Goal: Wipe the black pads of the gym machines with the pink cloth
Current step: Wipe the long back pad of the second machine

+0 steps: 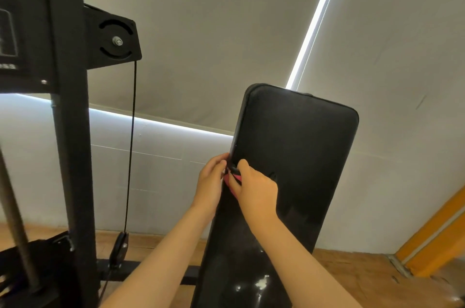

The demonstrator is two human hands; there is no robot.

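Observation:
A long black back pad [297, 156] stands tilted upright in the middle of the view, its rounded top toward the wall. Both my hands meet at its left edge, about halfway up. My right hand [254, 187] grips the pink cloth [232, 180], of which only a small bunched strip shows between the hands. My left hand [211, 182] lies on the outer side of the edge, its fingers curled at the pad's rim beside the cloth. Whether the left fingers also hold the cloth is hidden.
A black machine frame [68, 106] with a pulley [116, 42] and a hanging cable [130, 156] stands to the left. The grey wall with a lit strip is behind. A wooden floor [352, 277] and an orange beam [437, 232] lie to the right.

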